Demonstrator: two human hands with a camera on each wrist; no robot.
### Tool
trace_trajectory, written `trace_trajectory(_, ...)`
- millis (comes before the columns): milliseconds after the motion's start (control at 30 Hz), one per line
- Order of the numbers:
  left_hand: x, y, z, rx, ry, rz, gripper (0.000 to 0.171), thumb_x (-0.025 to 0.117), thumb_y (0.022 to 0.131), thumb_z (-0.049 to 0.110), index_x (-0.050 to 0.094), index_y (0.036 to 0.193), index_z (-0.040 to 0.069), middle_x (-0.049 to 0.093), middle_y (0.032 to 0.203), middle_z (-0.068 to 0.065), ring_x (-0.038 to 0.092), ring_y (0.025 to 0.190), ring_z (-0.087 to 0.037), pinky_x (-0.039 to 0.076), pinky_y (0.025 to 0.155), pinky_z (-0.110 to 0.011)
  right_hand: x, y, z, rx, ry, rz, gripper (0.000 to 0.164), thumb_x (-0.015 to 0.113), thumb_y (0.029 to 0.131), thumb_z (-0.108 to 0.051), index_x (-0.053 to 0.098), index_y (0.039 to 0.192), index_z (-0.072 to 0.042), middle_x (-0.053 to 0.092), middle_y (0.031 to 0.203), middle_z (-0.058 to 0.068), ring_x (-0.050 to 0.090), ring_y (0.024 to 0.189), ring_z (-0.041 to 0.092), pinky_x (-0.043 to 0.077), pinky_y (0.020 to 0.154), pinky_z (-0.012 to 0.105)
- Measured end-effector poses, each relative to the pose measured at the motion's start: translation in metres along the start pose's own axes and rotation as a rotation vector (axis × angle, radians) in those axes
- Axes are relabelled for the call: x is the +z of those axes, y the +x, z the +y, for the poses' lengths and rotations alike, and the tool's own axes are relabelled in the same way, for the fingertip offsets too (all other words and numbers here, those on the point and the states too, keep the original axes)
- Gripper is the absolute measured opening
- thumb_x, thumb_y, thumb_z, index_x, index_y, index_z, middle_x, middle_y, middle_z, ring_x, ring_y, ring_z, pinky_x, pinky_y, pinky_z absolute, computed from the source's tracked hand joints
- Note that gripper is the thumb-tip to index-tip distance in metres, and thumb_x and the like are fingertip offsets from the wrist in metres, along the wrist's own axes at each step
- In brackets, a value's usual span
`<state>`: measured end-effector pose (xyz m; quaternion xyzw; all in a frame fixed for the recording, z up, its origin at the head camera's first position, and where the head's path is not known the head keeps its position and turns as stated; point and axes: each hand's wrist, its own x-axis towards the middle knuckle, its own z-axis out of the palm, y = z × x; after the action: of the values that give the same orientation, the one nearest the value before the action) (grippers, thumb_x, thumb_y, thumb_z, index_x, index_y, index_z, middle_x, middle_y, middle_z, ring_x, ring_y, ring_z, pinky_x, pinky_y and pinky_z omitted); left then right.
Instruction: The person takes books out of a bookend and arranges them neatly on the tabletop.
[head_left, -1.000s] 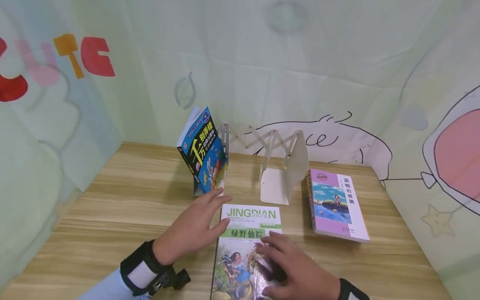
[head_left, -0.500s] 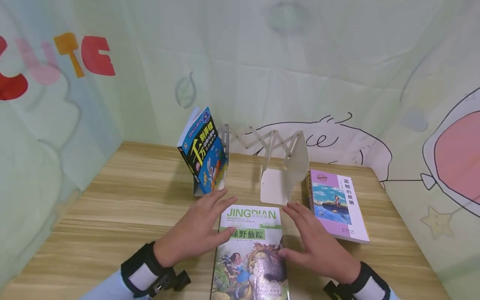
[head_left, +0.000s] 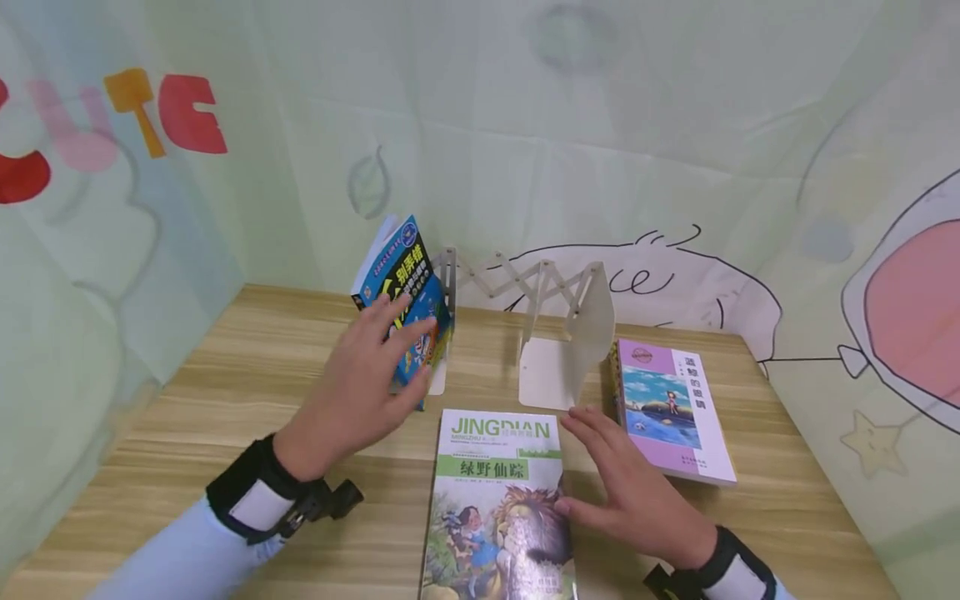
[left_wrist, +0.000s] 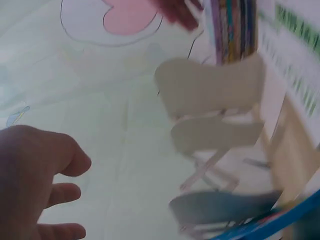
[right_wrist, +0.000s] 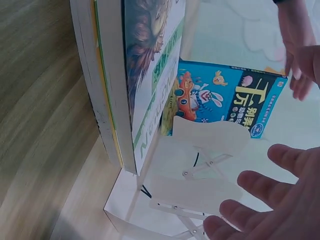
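My left hand (head_left: 356,379) is raised in front of the blue-and-black book (head_left: 420,312), fingers spread, overlapping its cover in the head view. That book leans tilted in the left part of a white expandable bookend (head_left: 551,367). In the right wrist view the blue book (right_wrist: 215,95) shows its rabbit cover. A book with a green title and a lion picture (head_left: 495,508) lies on top of a stack; page edges of other books (right_wrist: 107,100) show beneath it. My right hand (head_left: 637,492) hovers at the stack's right edge, fingers straight, holding nothing.
A stack topped by a pink-and-white book (head_left: 671,408) lies to the right of the bookend. The wood-grain table (head_left: 247,400) ends against a printed cloth backdrop (head_left: 600,125) behind and on both sides.
My left hand has lifted off the lion book's left edge and moved up and left to the blue book. My right hand moved from over the lion book to its right edge.
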<state>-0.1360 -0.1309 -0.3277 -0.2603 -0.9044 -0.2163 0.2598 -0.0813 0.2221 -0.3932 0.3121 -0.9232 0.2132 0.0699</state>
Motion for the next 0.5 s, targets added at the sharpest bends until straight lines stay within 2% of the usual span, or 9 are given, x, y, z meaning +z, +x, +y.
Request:
trace_trajectory(67,-0.009,0.014,-0.009,-0.051,0.041,0.044,0.050,0.064,0.091,0.025,0.059,0.136,0.005,0.044,0.149,-0.028,0.039,0.138,-0.050,0.035,0.110,-0.067,0.000,0.000,0.000,0.000,0.002,0.007,0.085,0.072,0.087,-0.053,0.035,0.155,-0.020,0.034,0.159,0.008,0.034,0.146,0.030,0.043,0.109,0.055)
trace_trajectory(167,-0.017,0.035,-0.024,-0.151,0.086,0.057,0.054,0.062,0.093,0.027,0.055,0.139,0.002,0.042,0.149,-0.031,0.039,0.136,-0.051,0.035,0.110,-0.067,0.000,-0.001,0.000,0.010,0.010,0.013,0.080,0.075,0.085,-0.050,0.040,0.152,-0.023,0.035,0.159,0.008,0.036,0.145,0.029,0.045,0.107,0.054)
trace_trajectory(233,-0.019,0.047,-0.035,-0.211,0.089,0.028,0.058,0.061,0.094,0.028,0.050,0.143,0.000,0.039,0.151,-0.032,0.038,0.137,-0.051,0.034,0.111,-0.066,0.000,-0.002,-0.001,0.008,0.022,0.015,0.078,0.076,0.085,-0.049,0.042,0.150,-0.022,0.035,0.159,0.007,0.038,0.144,0.028,0.046,0.106,0.053)
trace_trajectory(333,-0.015,0.058,-0.046,-0.271,0.099,-0.070,0.062,0.062,0.095,0.028,0.044,0.147,0.000,0.034,0.154,-0.033,0.037,0.139,-0.051,0.036,0.110,-0.066,0.000,-0.002,-0.002,-0.014,0.035,0.021,0.074,0.075,0.087,-0.048,0.044,0.148,-0.021,0.036,0.158,0.006,0.040,0.142,0.028,0.047,0.105,0.053)
trace_trajectory(433,-0.008,0.062,-0.050,-0.288,0.124,-0.128,0.060,0.063,0.095,0.019,0.044,0.148,0.000,0.032,0.155,-0.034,0.039,0.138,-0.051,0.040,0.107,-0.064,0.000,-0.002,-0.002,-0.037,0.044,0.025,0.071,0.074,0.088,-0.047,0.044,0.148,-0.021,0.037,0.157,0.006,0.042,0.140,0.028,0.048,0.104,0.053)
trace_trajectory(500,-0.004,0.062,-0.050,-0.273,0.151,-0.122,0.057,0.065,0.093,0.011,0.047,0.145,0.000,0.033,0.153,-0.036,0.044,0.134,-0.053,0.044,0.104,-0.064,0.001,-0.001,-0.002,-0.044,0.047,0.031,0.069,0.074,0.088,-0.045,0.046,0.146,-0.021,0.038,0.156,0.006,0.043,0.139,0.028,0.049,0.102,0.053)
